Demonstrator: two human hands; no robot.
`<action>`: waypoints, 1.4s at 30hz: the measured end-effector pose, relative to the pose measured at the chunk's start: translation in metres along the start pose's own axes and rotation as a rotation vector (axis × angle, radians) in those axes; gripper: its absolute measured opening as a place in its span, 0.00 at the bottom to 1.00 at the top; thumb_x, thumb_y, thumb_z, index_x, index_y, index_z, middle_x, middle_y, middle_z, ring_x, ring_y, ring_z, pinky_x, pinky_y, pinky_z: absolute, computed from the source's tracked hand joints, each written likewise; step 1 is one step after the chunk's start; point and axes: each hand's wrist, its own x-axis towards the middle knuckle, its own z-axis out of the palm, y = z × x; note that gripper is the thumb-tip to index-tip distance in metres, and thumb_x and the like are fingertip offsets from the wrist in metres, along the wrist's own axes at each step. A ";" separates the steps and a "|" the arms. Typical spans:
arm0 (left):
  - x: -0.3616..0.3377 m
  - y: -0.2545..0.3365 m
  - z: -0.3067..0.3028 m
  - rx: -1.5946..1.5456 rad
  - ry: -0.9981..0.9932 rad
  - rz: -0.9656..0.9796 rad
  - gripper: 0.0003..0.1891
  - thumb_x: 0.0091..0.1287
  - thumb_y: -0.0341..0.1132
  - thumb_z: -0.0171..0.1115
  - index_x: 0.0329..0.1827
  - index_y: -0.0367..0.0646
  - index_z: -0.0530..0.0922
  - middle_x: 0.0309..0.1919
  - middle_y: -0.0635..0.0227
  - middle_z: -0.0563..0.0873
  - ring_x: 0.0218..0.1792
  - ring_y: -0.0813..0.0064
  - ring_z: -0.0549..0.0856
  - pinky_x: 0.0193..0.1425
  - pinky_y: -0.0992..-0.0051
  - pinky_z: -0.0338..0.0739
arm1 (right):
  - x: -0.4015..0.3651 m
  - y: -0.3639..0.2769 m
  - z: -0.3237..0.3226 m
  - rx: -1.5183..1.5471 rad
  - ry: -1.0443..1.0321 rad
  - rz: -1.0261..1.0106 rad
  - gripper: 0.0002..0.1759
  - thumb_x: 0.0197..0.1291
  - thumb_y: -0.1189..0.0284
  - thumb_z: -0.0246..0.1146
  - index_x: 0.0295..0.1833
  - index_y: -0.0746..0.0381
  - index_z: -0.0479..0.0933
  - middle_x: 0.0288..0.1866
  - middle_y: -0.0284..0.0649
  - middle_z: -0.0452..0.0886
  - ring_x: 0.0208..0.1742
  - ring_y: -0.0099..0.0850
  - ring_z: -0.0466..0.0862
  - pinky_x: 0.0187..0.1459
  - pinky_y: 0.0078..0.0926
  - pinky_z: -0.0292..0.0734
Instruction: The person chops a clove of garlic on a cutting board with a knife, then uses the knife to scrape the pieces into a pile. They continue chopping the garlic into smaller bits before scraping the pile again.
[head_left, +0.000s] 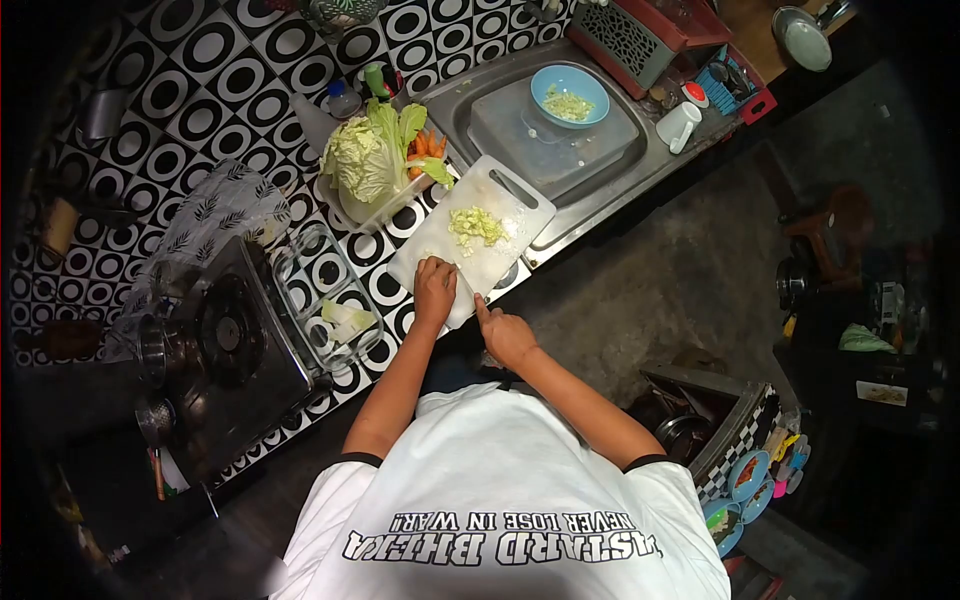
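Note:
A white cutting board point(415, 250) lies at an angle on the counter, with a pile of chopped pale-green cabbage point(477, 228) on it. My left hand point(435, 290) is closed, its fingers curled down on the near part of the board over small pale cabbage bits. Just to its right, my right hand point(508, 336) is wrapped round a knife, its index finger stretched forward. The thin blade point(467, 283) slants toward the left fingertips; the handle is hidden in my palm. What lies under the left fingers is mostly covered.
Behind the board, a container point(385, 212) holds a leafy cabbage point(368, 160) and carrots point(428, 146). A blue bowl point(570, 78) with chopped cabbage stands on an upturned translucent tub point(545, 150) over the sink. A glass dish point(330, 280) with cabbage pieces and a stove point(240, 340) are at left.

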 end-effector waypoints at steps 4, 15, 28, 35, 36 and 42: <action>0.001 -0.001 0.002 -0.020 0.022 0.009 0.04 0.56 0.23 0.67 0.34 0.36 0.84 0.35 0.61 0.80 0.42 0.58 0.78 0.50 0.63 0.74 | -0.006 0.013 0.014 -0.004 0.051 -0.031 0.41 0.57 0.79 0.54 0.78 0.69 0.51 0.36 0.51 0.79 0.32 0.45 0.85 0.34 0.40 0.82; 0.001 -0.003 0.003 -0.009 0.023 0.022 0.03 0.56 0.24 0.68 0.33 0.36 0.83 0.35 0.60 0.81 0.42 0.57 0.78 0.49 0.62 0.74 | -0.007 0.022 0.032 0.040 0.029 -0.037 0.46 0.55 0.81 0.53 0.80 0.65 0.44 0.39 0.53 0.78 0.33 0.48 0.85 0.36 0.43 0.81; 0.000 -0.002 0.004 0.016 0.025 -0.019 0.04 0.56 0.24 0.68 0.33 0.37 0.83 0.36 0.62 0.82 0.44 0.58 0.79 0.50 0.63 0.73 | 0.000 0.019 0.035 0.035 0.041 -0.028 0.45 0.57 0.80 0.52 0.80 0.65 0.44 0.39 0.53 0.78 0.33 0.48 0.85 0.35 0.43 0.81; -0.001 -0.002 0.005 0.011 0.022 -0.034 0.03 0.57 0.25 0.67 0.34 0.38 0.84 0.36 0.63 0.82 0.44 0.59 0.79 0.51 0.62 0.73 | 0.006 0.018 0.036 0.016 0.063 -0.034 0.45 0.56 0.79 0.53 0.80 0.67 0.45 0.37 0.52 0.78 0.31 0.47 0.85 0.34 0.43 0.82; -0.002 -0.003 0.006 0.018 0.017 -0.032 0.03 0.58 0.26 0.67 0.34 0.39 0.84 0.37 0.63 0.81 0.44 0.59 0.79 0.51 0.62 0.73 | 0.010 0.017 0.036 0.013 0.073 -0.029 0.44 0.57 0.79 0.53 0.80 0.67 0.45 0.37 0.53 0.79 0.31 0.47 0.85 0.34 0.42 0.82; -0.002 -0.001 0.005 0.003 0.032 -0.028 0.03 0.57 0.24 0.67 0.34 0.38 0.84 0.36 0.61 0.82 0.43 0.57 0.79 0.50 0.62 0.74 | 0.035 0.015 0.028 0.006 0.100 -0.036 0.42 0.58 0.78 0.52 0.79 0.67 0.48 0.38 0.54 0.80 0.31 0.47 0.85 0.34 0.41 0.82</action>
